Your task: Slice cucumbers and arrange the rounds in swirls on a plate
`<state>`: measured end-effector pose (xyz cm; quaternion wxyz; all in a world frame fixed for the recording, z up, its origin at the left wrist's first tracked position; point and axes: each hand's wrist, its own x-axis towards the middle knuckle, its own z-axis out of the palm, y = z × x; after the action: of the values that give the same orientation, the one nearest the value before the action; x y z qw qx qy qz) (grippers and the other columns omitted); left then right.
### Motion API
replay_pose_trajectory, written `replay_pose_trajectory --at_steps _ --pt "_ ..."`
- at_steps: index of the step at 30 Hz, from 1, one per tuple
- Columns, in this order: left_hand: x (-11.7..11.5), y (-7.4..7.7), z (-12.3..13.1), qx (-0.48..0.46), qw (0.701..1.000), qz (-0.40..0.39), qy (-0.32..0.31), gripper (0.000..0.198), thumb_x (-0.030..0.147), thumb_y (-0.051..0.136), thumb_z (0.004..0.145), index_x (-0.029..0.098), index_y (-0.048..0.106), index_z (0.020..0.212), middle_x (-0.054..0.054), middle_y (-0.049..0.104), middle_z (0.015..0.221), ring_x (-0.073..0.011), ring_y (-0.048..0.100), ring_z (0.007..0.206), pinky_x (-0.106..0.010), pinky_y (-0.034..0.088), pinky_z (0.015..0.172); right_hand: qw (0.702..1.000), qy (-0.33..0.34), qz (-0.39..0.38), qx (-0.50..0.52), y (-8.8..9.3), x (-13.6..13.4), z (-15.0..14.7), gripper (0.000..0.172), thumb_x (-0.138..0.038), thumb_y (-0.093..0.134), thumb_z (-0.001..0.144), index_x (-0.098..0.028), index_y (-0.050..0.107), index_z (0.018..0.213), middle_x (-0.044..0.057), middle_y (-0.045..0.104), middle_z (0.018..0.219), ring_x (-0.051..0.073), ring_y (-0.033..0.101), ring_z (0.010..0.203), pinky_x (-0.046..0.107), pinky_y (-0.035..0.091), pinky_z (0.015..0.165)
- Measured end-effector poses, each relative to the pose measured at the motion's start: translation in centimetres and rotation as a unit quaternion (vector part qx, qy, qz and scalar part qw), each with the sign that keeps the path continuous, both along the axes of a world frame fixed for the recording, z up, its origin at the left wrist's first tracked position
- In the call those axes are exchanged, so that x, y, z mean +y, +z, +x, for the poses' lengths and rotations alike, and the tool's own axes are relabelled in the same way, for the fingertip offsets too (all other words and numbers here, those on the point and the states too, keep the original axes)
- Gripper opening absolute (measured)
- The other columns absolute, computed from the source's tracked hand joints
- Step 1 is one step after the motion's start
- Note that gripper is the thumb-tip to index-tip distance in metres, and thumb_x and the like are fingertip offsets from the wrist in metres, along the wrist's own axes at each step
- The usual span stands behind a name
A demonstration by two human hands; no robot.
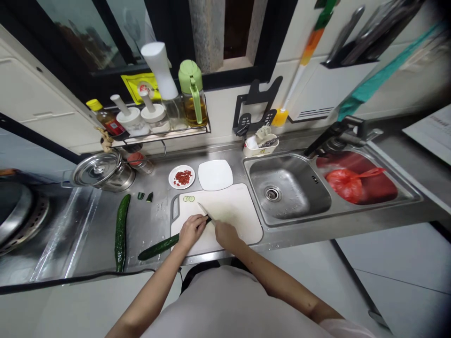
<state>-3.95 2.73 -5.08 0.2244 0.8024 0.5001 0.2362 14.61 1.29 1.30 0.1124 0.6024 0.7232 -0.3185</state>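
A long green cucumber (pixel 159 248) lies slantwise over the near left edge of the white cutting board (pixel 243 211). My left hand (pixel 191 231) is closed over its right end, fingers bent. In my right hand (pixel 227 236) is a kitchen knife (pixel 203 208), its blade pointing up and left, right beside the cucumber's end. The grip itself is hidden under my fingers. A few pale cucumber slices (pixel 189 199) rest near the board's upper left corner. Left of the board lies a second whole cucumber (pixel 121 230), with two cut-off ends (pixel 145 196) near its top.
Behind the board stand a small plate (pixel 173 180) of chopped red pieces and a bare white plate (pixel 215 174). To the right is a double sink (pixel 291 188), with a red plastic bag (pixel 347 185) in its far basin. A lidded pot (pixel 102 173) and a stove (pixel 21 216) are at left.
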Motion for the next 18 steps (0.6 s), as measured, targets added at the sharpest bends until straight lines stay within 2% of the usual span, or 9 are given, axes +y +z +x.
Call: replay_pose_trajectory --at_steps 9,14,18 --pt "-0.2 -0.3 0.2 0.007 1.000 0.018 0.008 0.027 0.026 0.050 0.094 0.026 0.071 0.112 -0.005 0.070 0.106 -0.0180 0.062 0.099 -0.032 0.052 0.089 0.998 -0.003 0.054 -0.012 -1.5 -0.6 -0.1 0.032 -0.012 0.031 0.095 -0.013 0.056 0.115 0.014 0.070 0.096 0.023 0.068 0.096 0.031 0.048 0.080" --pt "-0.6 0.1 0.4 0.027 0.999 0.030 0.014 0.029 0.028 0.049 0.095 0.026 0.070 0.114 -0.006 0.070 0.108 -0.0177 0.062 0.099 -0.031 0.051 0.090 0.998 -0.008 0.054 -0.033 -0.8 -0.6 -0.2 0.029 -0.016 0.034 0.096 -0.013 0.056 0.115 0.015 0.070 0.096 0.024 0.068 0.095 0.031 0.048 0.077" --pt "-0.7 0.6 0.5 0.032 0.999 0.009 0.028 0.029 0.028 0.049 0.094 0.027 0.071 0.113 -0.005 0.071 0.108 -0.0181 0.063 0.099 -0.031 0.050 0.090 0.998 -0.014 0.050 -0.032 -0.1 -0.4 0.0 0.028 -0.021 0.035 0.097 -0.014 0.058 0.112 0.013 0.070 0.098 0.023 0.067 0.095 0.030 0.045 0.077"
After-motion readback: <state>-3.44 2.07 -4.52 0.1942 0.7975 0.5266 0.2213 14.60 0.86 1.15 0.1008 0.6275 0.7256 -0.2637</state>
